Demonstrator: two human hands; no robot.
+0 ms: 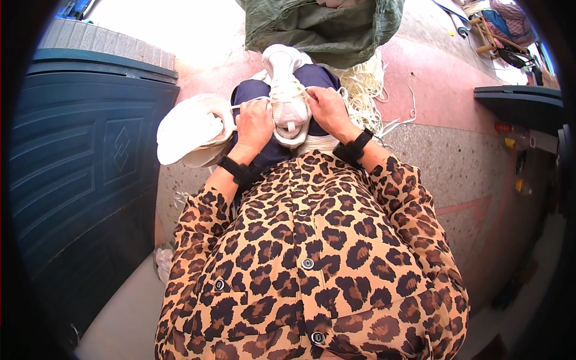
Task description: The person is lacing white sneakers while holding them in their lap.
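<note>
Caution: the white sneaker (290, 113) rests lengthwise on my lap (245, 91), midway between its left and right edges, with the toe projecting past the far edge at the knees and the collar opening facing my body. In my judgement, this overhang makes the sneaker liable to roll or tip forward if one hand pulls harder than the other. Unequal tension could also draw the off-white lace (287, 90) to uneven lengths, and a twist under the fingers could leave a crossing crooked. A jerk outward could let the lace slip from either grasp.

Hand condition is as follows. My left hand (254, 123) is nearly closed against the left side of the sneaker, fingers curled over the lace; a strand extends from it toward the left edge of the lap. My right hand (329, 111) is partly folded at the opposite side, with thumb and forefinger brought together on the lace at the eyelet edge. The undersides of both hands are hidden, so I cannot tell how firm either grasp is.

Adjacent items: a white object (189, 129), possibly footwear, sits just beyond the left edge of the lap; a heap of loose laces (365, 87) lies beyond the right edge; a green woven sack (324, 36) stands past the far edge.
</note>
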